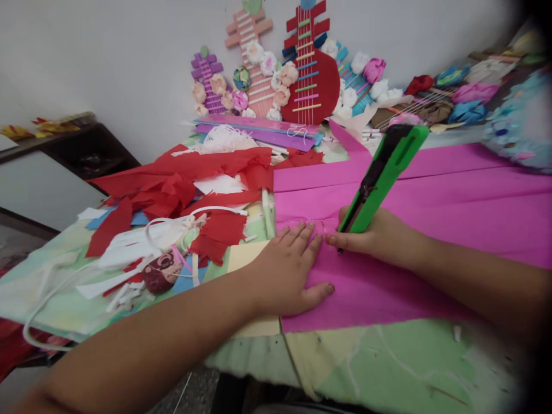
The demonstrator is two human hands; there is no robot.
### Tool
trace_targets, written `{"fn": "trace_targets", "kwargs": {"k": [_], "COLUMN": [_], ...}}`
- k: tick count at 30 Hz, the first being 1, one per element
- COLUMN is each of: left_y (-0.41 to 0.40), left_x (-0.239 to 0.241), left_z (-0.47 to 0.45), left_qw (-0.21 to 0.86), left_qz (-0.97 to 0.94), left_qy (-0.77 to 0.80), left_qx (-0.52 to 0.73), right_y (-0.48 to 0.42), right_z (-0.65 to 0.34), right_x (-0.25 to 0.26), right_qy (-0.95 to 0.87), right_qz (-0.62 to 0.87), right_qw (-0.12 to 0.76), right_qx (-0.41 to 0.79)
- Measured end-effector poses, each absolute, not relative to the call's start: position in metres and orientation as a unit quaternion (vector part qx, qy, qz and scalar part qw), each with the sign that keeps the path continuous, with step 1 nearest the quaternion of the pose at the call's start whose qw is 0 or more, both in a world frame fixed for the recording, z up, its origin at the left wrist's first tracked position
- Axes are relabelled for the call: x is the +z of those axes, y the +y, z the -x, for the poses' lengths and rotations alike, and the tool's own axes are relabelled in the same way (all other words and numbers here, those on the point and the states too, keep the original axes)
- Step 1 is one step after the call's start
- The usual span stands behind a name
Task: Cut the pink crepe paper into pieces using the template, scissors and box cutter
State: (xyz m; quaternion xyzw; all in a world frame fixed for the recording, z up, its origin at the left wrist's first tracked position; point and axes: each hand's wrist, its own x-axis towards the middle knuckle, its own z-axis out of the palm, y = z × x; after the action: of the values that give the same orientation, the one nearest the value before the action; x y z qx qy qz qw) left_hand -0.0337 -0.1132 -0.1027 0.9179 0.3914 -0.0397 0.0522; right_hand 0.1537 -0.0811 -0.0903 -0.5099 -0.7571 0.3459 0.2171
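A large magenta sheet of crepe paper (431,213) lies over the right part of the table. My left hand (288,269) rests flat on its left edge, fingers stretched out and thumb apart. In my right hand (375,238) is a green utility knife (390,172), tilted, with its lower end down against the magenta paper just right of my left fingertips. A short pale curved line shows on the paper by those fingertips. Under my left wrist a cream sheet (248,256) sticks out.
Torn red crepe paper (172,184) is heaped on the left. Nearby are a white cord (43,299), a brown patterned object (163,273) and white scraps. Decorated paper guitars (313,83) lean on the back wall. A fluffy light-blue object (521,126) sits at the right.
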Motion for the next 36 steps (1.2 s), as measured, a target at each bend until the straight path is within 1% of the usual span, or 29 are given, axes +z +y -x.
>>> {"fn": "trace_targets", "kwargs": {"k": [3, 9, 16, 21, 32, 36], "left_y": [-0.113, -0.113, -0.113, -0.113, -0.112, -0.112], "left_x": [-0.102, -0.103, -0.100, -0.102, -0.102, -0.101], "left_z": [0.034, 0.035, 0.033, 0.034, 0.034, 0.034], "left_qw": [0.057, 0.048, 0.061, 0.052, 0.056, 0.058], "left_qz": [-0.918, -0.919, -0.915, -0.918, -0.916, -0.914], "left_qy": [0.391, 0.390, 0.395, 0.392, 0.394, 0.396], "left_qx": [-0.041, -0.036, -0.047, -0.040, -0.055, -0.062], "right_y": [-0.085, -0.087, -0.086, -0.089, -0.087, -0.086], "right_z": [-0.151, -0.151, -0.150, -0.150, -0.151, -0.150], "right_x": [-0.091, -0.095, -0.098, -0.100, -0.101, -0.103], "right_qy": [-0.771, -0.768, -0.768, -0.770, -0.764, -0.769], "right_qz": [0.505, 0.501, 0.501, 0.492, 0.493, 0.500], "right_qw": [0.210, 0.229, 0.219, 0.245, 0.229, 0.225], "right_qx": [0.327, 0.327, 0.335, 0.324, 0.348, 0.328]}}
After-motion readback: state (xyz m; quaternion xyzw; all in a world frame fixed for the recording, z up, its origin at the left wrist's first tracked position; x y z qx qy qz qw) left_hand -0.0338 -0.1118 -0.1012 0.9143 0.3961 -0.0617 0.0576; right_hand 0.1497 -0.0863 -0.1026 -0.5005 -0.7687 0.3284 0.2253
